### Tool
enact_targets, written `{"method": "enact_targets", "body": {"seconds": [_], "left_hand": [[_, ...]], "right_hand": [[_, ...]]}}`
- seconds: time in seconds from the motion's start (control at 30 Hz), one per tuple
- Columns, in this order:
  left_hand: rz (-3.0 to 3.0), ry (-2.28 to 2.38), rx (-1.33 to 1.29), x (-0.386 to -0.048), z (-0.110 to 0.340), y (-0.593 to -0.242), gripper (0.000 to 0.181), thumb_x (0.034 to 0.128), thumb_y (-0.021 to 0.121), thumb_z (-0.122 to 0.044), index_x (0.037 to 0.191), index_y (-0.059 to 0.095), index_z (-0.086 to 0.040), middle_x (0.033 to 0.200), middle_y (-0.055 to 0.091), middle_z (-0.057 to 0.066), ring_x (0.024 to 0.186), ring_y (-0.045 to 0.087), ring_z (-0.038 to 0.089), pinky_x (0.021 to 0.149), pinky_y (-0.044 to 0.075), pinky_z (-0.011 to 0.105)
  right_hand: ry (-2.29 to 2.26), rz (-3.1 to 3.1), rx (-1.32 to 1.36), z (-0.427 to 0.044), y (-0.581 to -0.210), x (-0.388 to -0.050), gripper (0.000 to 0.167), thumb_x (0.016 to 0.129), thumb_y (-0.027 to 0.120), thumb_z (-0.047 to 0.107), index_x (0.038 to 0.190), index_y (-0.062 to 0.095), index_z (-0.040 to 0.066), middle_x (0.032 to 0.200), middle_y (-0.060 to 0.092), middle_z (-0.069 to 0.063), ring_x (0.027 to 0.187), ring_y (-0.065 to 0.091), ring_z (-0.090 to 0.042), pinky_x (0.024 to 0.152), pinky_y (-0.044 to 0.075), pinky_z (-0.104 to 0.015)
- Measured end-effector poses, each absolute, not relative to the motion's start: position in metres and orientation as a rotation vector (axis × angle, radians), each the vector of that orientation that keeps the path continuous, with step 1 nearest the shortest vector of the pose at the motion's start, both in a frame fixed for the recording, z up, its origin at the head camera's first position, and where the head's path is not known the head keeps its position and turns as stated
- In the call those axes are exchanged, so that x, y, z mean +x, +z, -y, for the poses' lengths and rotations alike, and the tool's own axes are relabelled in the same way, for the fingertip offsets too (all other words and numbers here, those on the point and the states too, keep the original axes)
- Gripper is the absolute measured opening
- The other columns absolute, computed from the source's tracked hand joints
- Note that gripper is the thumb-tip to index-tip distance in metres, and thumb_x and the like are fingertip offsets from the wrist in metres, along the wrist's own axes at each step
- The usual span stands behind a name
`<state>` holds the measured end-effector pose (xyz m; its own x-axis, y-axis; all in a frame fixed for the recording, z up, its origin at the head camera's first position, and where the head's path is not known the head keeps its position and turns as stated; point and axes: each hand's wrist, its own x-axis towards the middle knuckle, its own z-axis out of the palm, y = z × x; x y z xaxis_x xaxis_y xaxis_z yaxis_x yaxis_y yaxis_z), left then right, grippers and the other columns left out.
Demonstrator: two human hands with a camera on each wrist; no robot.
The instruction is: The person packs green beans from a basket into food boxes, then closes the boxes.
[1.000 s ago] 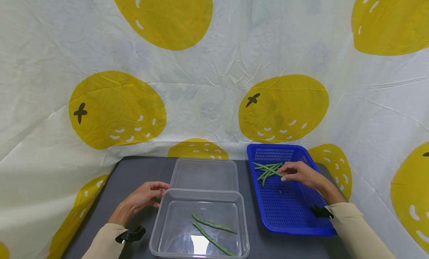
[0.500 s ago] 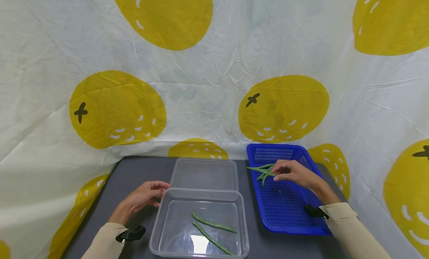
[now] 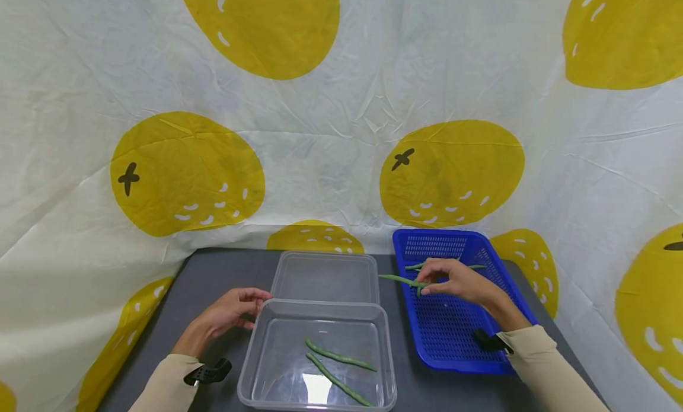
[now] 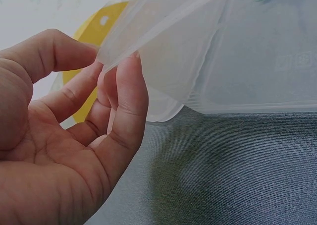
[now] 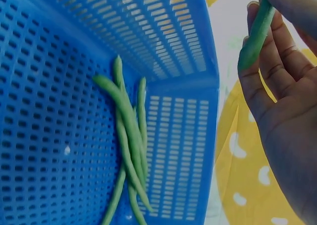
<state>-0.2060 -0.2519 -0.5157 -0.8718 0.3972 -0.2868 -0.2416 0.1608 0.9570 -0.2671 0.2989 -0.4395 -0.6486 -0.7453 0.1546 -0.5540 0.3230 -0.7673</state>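
My right hand (image 3: 461,283) pinches a green bean (image 3: 396,278) above the blue basket (image 3: 453,347), and the bean's far end sticks out past the left rim. In the right wrist view the held bean (image 5: 256,36) lies between thumb and fingers, while several loose green beans (image 5: 130,126) rest in the basket. My left hand (image 3: 229,313) grips the back left corner of a clear plastic container (image 3: 267,353); the left wrist view has its thumb and fingertips at the rim. Two green beans (image 3: 341,358) lie apart on the container's floor.
Behind the container lies its clear flat lid (image 3: 325,275) on the grey table (image 3: 235,270). A white curtain (image 3: 320,181) with yellow fruit prints hangs behind the table. The basket stands to the right of the container.
My right hand has moved left over the basket with the green bean, away from the pile. My left hand and the container have stayed where they were.
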Motion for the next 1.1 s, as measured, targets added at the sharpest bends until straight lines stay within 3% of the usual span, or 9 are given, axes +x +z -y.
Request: {"method": "enact_targets", "body": {"seconds": [0.2,0.53,1.1], "left_hand": [[-1.962,1.758,0.155,-0.206,0.252,-0.515,0.043,0.1021,0.058,-0.014,0.139,0.054,0.008,0.118,0.063,0.022,0.096,0.063,0.022,0.079,0.058,0.043],[-1.961,1.756,0.159,-0.206,0.252,-0.515,0.044,0.1027,0.058,-0.015,0.140,0.053,0.008,0.121,0.063,0.023,0.098,0.063,0.024,0.080,0.058,0.044],[-1.957,1.757,0.155,-0.207,0.253,-0.516,0.044,0.1022,0.059,-0.014,0.139,0.052,0.009,0.119,0.064,0.022,0.098,0.063,0.025,0.080,0.058,0.044]], "right_hand": [[-1.220,-2.344,-1.199,-0.285,-0.437,-0.262,0.016,0.091,0.074,0.008,0.107,0.072,0.005,0.100,0.066,-0.004,0.086,0.063,-0.019,0.077,0.055,-0.031],[-1.239,-2.310,-1.292,-0.260,-0.429,-0.252,0.018,0.090,0.077,0.010,0.104,0.073,0.021,0.096,0.068,-0.005,0.084,0.061,-0.017,0.075,0.054,-0.031],[-1.213,-2.175,-1.442,-0.222,-0.423,-0.238,0.017,0.090,0.077,0.013,0.106,0.073,0.016,0.097,0.068,-0.003,0.081,0.063,-0.014,0.072,0.056,-0.030]]}}
